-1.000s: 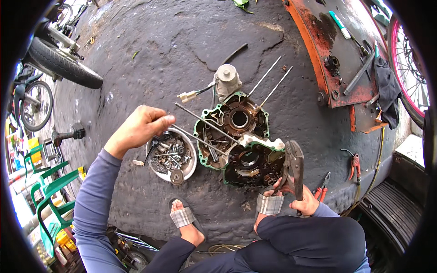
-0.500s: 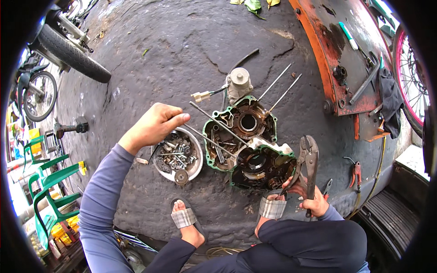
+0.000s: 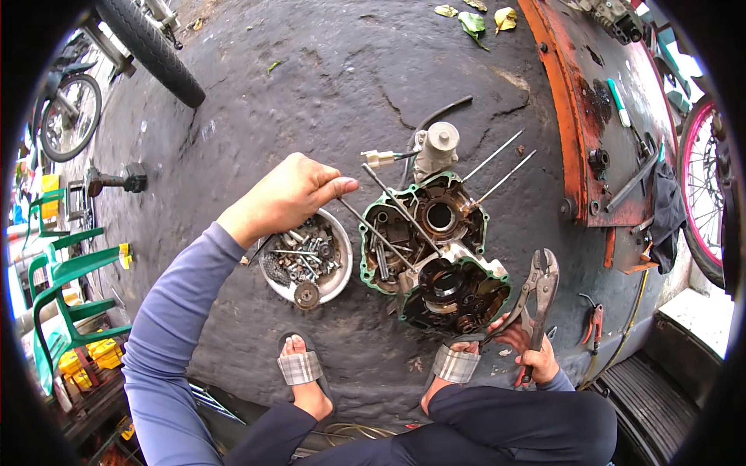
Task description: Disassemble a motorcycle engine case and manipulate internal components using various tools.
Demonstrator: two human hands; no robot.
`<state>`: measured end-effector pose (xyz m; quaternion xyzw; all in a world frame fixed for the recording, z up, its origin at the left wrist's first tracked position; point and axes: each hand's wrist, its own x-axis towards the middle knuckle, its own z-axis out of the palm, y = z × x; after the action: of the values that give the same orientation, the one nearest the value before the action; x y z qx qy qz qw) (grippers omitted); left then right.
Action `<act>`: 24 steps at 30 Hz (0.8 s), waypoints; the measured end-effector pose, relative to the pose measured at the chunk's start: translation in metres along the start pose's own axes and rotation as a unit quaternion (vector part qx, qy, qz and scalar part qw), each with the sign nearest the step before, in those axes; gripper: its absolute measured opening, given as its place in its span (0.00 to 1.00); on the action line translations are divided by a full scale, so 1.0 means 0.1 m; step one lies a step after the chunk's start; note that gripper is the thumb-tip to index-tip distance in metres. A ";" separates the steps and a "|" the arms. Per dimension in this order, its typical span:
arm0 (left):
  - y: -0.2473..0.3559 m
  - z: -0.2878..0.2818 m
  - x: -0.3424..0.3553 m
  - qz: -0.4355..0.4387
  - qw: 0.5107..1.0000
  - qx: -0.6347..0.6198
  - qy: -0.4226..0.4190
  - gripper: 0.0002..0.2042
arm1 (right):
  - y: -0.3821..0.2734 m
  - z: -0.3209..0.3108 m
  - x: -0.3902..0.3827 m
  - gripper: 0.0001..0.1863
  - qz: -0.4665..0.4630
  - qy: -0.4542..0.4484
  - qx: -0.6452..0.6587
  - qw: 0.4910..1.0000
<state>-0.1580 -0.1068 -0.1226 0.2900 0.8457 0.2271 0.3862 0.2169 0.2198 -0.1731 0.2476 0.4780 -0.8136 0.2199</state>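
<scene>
My left hand (image 3: 299,194) is closed on the upper end of a long metal stud (image 3: 374,229) that rises from an engine crankcase (image 3: 418,289) with green gasket edges. Its two halves lie oily, bores upward. A cylindrical motor (image 3: 439,144) with a wired connector sits behind them. Below my left hand, a white bowl (image 3: 338,276) holds bolts, a gear and small parts. My right hand (image 3: 536,357) grips large locking pliers (image 3: 544,268) upright at the crankcase's front right edge.
An orange-edged rusty metal stand (image 3: 575,155) with tools is at the right, beside a pink wheel (image 3: 691,186). Red-handled pliers (image 3: 597,318) lie near it. A motorcycle tyre (image 3: 159,58) and green plastic chairs (image 3: 78,314) are at left. My sandalled feet (image 3: 303,369) are below the bowl.
The view has turned, shifting the upper scene rightward and the chairs upward. My left hand appears higher and farther right, still on the stud; my right hand keeps the pliers.
</scene>
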 end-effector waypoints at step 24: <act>-0.24 0.11 -0.01 0.182 0.975 -0.106 0.077 0.07 | -0.03 0.06 -0.02 0.45 0.021 0.060 0.020 0.998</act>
<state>-0.1560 -0.1235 -0.1432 0.3782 0.7770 0.4032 0.3011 0.2154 0.2162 -0.1674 0.3105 0.4690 -0.8017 0.2024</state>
